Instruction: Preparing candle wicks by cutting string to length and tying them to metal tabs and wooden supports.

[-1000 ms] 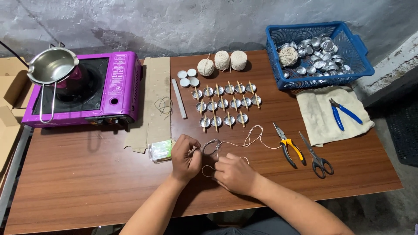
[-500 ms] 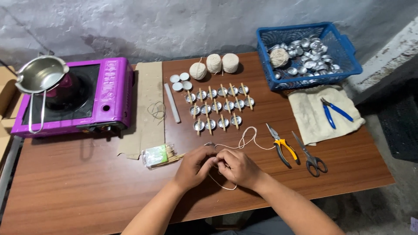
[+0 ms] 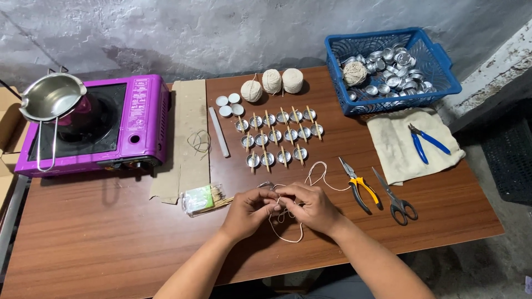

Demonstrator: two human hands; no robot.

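Fingertips of the left hand (image 3: 247,210) and right hand (image 3: 311,207) are pinched together on a loose length of white string (image 3: 288,235), which loops on the wooden table (image 3: 111,238) beneath and trails off behind the hands. Just left of the string lies a packet of thin sticks (image 3: 202,199); right of it lie yellow-handled pliers (image 3: 358,185) and scissors (image 3: 394,198). Beyond the string stand rows of small metal cups (image 3: 279,137).

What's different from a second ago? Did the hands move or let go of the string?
The left hand and right hand have drawn together; a second ago they sat a little apart. Both still pinch the white string, now between touching fingertips; nothing let go. The pliers, scissors, rows of small cups and purple stove lie unmoved.
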